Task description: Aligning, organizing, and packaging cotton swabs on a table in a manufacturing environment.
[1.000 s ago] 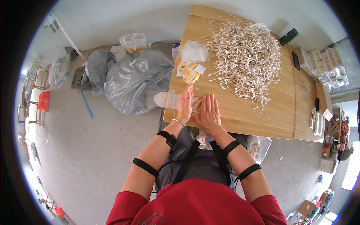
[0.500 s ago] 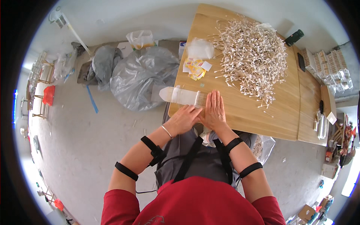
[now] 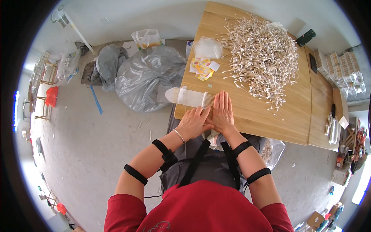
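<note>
1. Plainly, I have a pale plastic strip, perhaps a bag, flat near the desk's nine o'clock edge, with a row of cotton swabs at its three o'clock end; how far inside they sit, I cannot tell.
2. The strip's long axis runs almost nine to three, the swab end tipped slightly toward four; its rounded tip juts past the edge at nine.
3. From the left hand, the strip lies at twelve o'clock and the swabs at one, so I count this hand nearer the strip.
4. From the right hand, both lie toward ten; its fingers point to twelve, across the axis, beside the swabs' end.
5. My right grip is flat and straight-fingered, clasping nothing visible. My left grip is half curled, fingertips by the swabs' near edge; whether it pinches anything, I cannot tell.
6. A swab heap sits at two o'clock from the row, well apart from both hands.
</note>
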Tool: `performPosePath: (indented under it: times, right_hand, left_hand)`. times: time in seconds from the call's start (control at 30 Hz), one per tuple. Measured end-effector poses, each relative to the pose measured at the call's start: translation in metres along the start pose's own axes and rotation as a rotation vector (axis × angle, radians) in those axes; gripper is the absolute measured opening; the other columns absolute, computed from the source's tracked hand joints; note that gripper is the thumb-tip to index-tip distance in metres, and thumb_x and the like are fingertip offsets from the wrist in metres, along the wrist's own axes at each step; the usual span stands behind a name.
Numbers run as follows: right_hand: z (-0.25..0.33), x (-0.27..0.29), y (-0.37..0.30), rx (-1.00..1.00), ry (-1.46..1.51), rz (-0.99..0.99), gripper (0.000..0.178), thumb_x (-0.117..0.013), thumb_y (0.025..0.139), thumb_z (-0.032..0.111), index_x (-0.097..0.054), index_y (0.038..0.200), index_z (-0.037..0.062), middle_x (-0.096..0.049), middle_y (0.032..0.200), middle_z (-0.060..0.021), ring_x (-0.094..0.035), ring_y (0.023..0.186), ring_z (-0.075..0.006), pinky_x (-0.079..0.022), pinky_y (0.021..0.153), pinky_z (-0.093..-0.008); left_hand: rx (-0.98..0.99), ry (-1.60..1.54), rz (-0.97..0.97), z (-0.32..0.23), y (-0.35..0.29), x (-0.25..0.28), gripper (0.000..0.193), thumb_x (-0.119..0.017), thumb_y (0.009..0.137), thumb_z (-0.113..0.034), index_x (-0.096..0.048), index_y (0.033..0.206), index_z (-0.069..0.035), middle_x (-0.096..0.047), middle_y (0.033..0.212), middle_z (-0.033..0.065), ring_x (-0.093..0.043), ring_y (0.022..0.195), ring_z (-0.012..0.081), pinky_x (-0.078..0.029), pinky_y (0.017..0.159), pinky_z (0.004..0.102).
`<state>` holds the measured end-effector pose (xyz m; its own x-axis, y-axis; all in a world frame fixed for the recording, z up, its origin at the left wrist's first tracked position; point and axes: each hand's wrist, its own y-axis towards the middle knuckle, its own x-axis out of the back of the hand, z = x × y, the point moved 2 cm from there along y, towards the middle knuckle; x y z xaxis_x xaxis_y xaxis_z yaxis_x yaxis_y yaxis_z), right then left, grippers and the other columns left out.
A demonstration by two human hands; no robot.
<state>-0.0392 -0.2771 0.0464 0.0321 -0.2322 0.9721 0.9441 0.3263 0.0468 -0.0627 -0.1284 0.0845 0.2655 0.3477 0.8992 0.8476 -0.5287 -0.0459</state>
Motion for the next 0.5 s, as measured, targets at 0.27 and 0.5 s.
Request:
performPosePath:
  times: [0.27, 0.5]
  right_hand:
    - [-0.0005, -0.0008, -0.0001, 0.004, -0.008, -0.007, 0.095, -0.055, 0.082, 0.052, -0.016, 0.142, -0.0105, -0.013, 0.149, -0.0307, -0.012, 0.141, -0.0430, -0.012, 0.116, -0.0479]
    - [-0.0016, -0.0046, -0.0001, 0.017, -0.010, -0.053, 0.094, -0.055, 0.082, 0.051, -0.017, 0.142, -0.0108, -0.014, 0.149, -0.0309, -0.013, 0.141, -0.0436, -0.013, 0.115, -0.0486]
  left_hand:
    - [0.022, 0.001, 0.046, -0.0002, 0.0028, 0.0009, 0.076, -0.058, 0.083, -0.054, -0.036, 0.137, -0.005, -0.052, 0.108, 0.0170, -0.055, 0.102, 0.0336, -0.044, 0.089, 0.0424]
    - [0.014, 0.012, 0.030, -0.0017, 0.0030, 0.0034, 0.078, -0.059, 0.083, -0.054, -0.033, 0.140, -0.006, -0.052, 0.108, 0.0173, -0.055, 0.103, 0.0345, -0.044, 0.090, 0.0431]
